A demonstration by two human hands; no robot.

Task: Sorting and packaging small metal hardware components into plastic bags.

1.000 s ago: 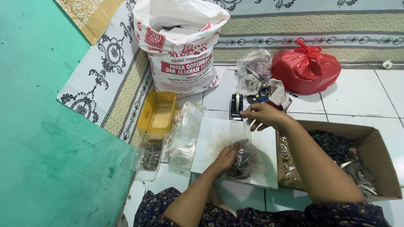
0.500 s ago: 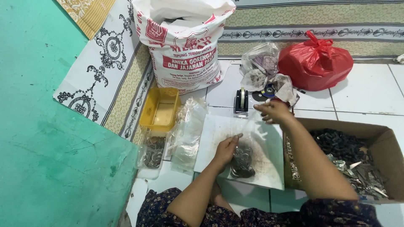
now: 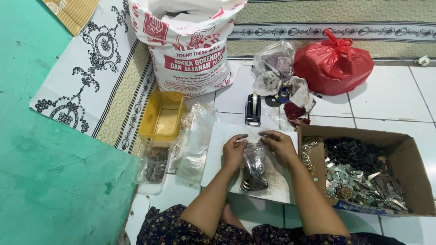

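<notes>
Clear plastic, thin and crinkled: a small bag point(image 3: 254, 170) part-filled with dark metal rings, laid on the middle of the white sheet point(image 3: 217, 159) on the floor, bottom toward the sheet's near edge. Pinched at the mouth from both sides: left hand point(image 3: 235, 152) on the left corner of the opening, right hand point(image 3: 278, 144) on the right, each grip closed down to thumb and fingertips on the film, nothing else held. Flanked by a black tape dispenser point(image 3: 253, 109) just past the sheet's far edge, a cardboard box point(image 3: 408, 154) of metal parts along its right edge, and a yellow tub point(image 3: 162, 118) beyond some loose bags off its left edge.

Could well have slipped from so light a pinch. With the weight all at the bottom and the mouth unsealed, seemed likely to gape or tip if lifted unevenly, scattering rings over the sheet and onto the tiles. Might also have torn, thin film against hard metal edges. Judged a small risk while flat, a larger one once raised.

Differed from half a second before. Then: right hand away at the sheet's far edge by the dispenser, left hand alone on the bag. By this moment: right hand brought back, both grips on the mouth. Bag found at much the same spot on the sheet.
</notes>
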